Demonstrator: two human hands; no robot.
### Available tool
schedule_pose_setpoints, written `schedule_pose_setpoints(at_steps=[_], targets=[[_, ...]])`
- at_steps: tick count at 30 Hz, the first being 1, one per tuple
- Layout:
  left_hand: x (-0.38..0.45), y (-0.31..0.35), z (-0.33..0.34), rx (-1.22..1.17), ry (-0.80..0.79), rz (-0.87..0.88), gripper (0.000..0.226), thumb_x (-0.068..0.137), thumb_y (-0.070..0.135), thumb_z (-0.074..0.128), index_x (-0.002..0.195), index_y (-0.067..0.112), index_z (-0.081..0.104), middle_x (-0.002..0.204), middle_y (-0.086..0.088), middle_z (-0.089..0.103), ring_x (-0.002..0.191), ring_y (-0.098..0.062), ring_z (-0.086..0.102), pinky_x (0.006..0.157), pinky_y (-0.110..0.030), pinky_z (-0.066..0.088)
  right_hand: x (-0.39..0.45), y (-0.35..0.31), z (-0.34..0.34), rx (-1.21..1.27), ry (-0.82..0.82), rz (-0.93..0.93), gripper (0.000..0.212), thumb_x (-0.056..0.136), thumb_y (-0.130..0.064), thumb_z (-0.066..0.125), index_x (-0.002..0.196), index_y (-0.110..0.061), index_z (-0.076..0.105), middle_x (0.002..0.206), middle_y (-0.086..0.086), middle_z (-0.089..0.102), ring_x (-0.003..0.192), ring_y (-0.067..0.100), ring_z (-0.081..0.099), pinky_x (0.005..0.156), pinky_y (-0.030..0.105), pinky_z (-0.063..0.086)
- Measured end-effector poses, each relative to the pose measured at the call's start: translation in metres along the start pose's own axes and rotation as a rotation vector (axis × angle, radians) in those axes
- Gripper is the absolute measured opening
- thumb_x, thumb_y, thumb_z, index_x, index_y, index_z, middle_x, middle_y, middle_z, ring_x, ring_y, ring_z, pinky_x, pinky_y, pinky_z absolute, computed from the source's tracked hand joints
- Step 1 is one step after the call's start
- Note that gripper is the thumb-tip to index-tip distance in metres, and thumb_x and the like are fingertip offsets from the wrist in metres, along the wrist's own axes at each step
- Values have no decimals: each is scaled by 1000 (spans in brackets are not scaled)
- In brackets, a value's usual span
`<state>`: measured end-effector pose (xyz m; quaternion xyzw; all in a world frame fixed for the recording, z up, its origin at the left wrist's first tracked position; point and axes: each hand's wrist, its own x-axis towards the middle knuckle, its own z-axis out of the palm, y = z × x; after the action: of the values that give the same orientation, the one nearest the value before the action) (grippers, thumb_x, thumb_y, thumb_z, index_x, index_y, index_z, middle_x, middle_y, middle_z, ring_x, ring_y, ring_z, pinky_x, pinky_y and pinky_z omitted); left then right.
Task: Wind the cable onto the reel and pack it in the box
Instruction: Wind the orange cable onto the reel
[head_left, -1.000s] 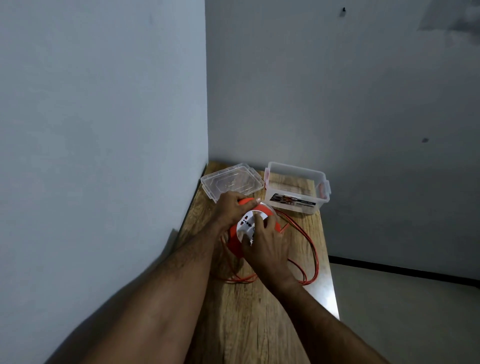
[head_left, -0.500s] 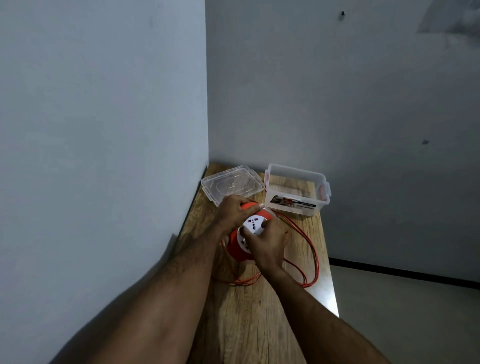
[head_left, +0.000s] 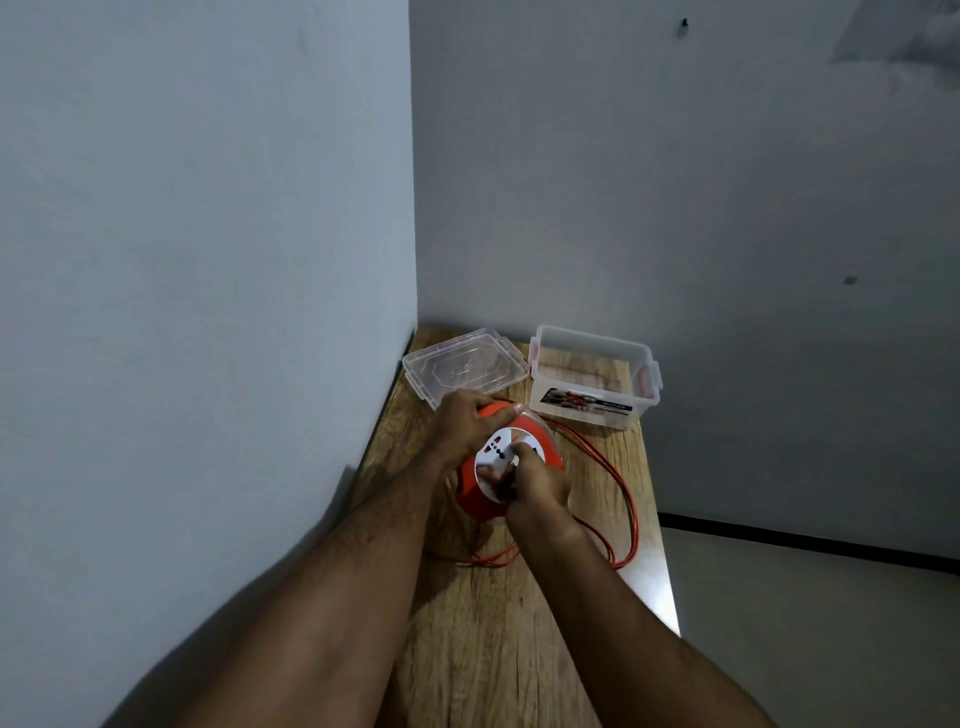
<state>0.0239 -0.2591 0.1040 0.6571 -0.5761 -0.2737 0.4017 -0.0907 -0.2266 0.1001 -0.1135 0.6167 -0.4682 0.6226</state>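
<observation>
An orange cable reel with a white socket face stands tilted on the wooden table. My left hand grips its upper rim. My right hand pinches the winding knob on the white face. Loose orange cable loops across the table to the right of the reel and in front of it. The clear plastic box stands open at the far end of the table, empty apart from a label on its front wall.
The box's clear lid lies flat left of the box, against the left wall. Walls close the table on the left and at the back. The table's right edge drops to the floor.
My right hand has turned around the reel's white face, from the upper right down to its lower side. The left hand stays on the rim. The cable loops have shifted slightly.
</observation>
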Motion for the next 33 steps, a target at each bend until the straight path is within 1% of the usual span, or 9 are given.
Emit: schedule_pose_setpoints(at_steps=[3, 5, 6, 9, 13, 23, 27, 29, 33], targets=[[0, -3, -3, -26, 9, -22, 46, 87, 55, 73, 107, 14, 79, 101, -3, 80, 81, -8, 73, 78, -34, 64, -8, 0, -24, -750, 16, -942, 22, 86, -21, 73, 106, -18, 64, 94, -1, 71, 81, 12, 70, 66, 24, 55], [1, -3, -4, -36, 14, -19, 46, 87, 54, 73, 109, 14, 79, 103, -4, 80, 84, -10, 73, 80, -34, 64, -4, 3, -35, -1124, -69, -1255, 36, 89, -33, 69, 122, -22, 59, 110, -3, 70, 91, 10, 67, 75, 23, 53], [2, -2, -4, -33, 14, -24, 47, 88, 54, 73, 111, 13, 79, 105, -5, 79, 86, -11, 73, 81, -33, 63, 2, 7, -37, -1251, -108, -1257, 46, 91, -40, 65, 131, -22, 53, 120, -1, 68, 98, 12, 68, 82, 28, 54], [2, 2, -2, -12, -3, -36, 50, 90, 54, 71, 116, 12, 76, 112, -7, 77, 87, -13, 70, 81, -27, 60, 10, 16, -37, -1348, -124, -1165, 66, 94, -56, 54, 146, -21, 38, 133, 3, 64, 110, 16, 67, 97, 41, 54], [0, 5, 2, -4, -25, -18, 51, 90, 52, 71, 121, 12, 73, 119, -8, 75, 90, -12, 65, 81, -25, 55, 7, 16, -31, -1336, -93, -1098, 73, 93, -58, 57, 149, -16, 36, 130, 4, 66, 110, 20, 68, 95, 44, 56], [1, 5, -5, 6, -40, -1, 45, 87, 57, 72, 104, 16, 80, 98, -2, 79, 84, -12, 73, 77, -31, 62, 6, 9, -27, -881, -88, -1016, 48, 72, -47, 82, 105, -22, 60, 96, -12, 60, 91, 9, 61, 75, 31, 58], [-1, 9, -1, 39, -2, 17, 45, 87, 57, 72, 98, 14, 80, 92, -2, 78, 79, -11, 70, 69, -26, 57, 4, 8, -12, -578, 66, -619, 41, 70, -44, 88, 79, -17, 59, 83, -3, 66, 87, 22, 70, 73, 39, 61], [-2, 11, 1, 65, 5, 32, 44, 88, 56, 72, 95, 13, 80, 88, -2, 77, 76, -12, 68, 67, -26, 54, 7, 9, -4, -324, 129, -259, 63, 65, -45, 92, 104, -5, 63, 109, 13, 69, 99, 31, 69, 80, 48, 61], [-4, 10, 5, 68, 20, 56, 43, 88, 54, 72, 95, 13, 81, 88, -4, 78, 77, -15, 70, 74, -34, 60, 8, 2, 10, 245, -25, 197, 81, 91, -40, 70, 153, -9, 28, 157, 16, 35, 137, 35, 45, 92, 40, 52]])
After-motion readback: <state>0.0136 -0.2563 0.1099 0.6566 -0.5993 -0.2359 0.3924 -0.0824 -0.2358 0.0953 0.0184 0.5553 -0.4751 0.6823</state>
